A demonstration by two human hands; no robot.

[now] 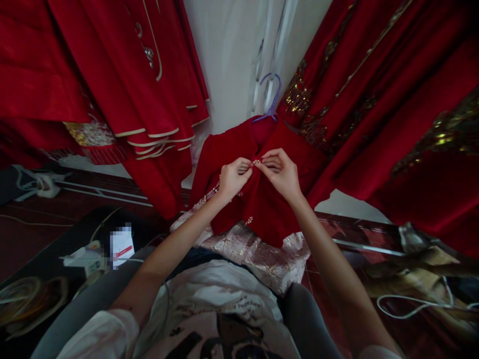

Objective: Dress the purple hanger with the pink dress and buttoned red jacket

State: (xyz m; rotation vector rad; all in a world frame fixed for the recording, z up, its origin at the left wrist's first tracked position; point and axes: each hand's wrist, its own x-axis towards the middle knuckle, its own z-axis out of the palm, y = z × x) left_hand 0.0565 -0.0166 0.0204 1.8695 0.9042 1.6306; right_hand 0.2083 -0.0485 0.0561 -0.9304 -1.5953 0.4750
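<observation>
A red jacket (228,149) lies spread over my lap, with a purple hanger (272,107) at its collar. At the middle of its front, both my hands pinch a small beaded fastener (256,162). My left hand (235,177) has thumb and fingertips closed on its left side. From the other side, my right hand (281,172) grips it between thumb and forefinger. A second beaded ornament (249,220) sits lower on the jacket front. Beaded trim shows by my left wrist. Under the jacket spreads a shiny pale pink fabric (262,254).
Red garments (112,65) with pale edging hang at the left. More red garments (374,124) with gold sequins hang at the right. A lit phone screen (123,247) and a white box (84,259) are at lower left. A white cord (407,311) lies at lower right.
</observation>
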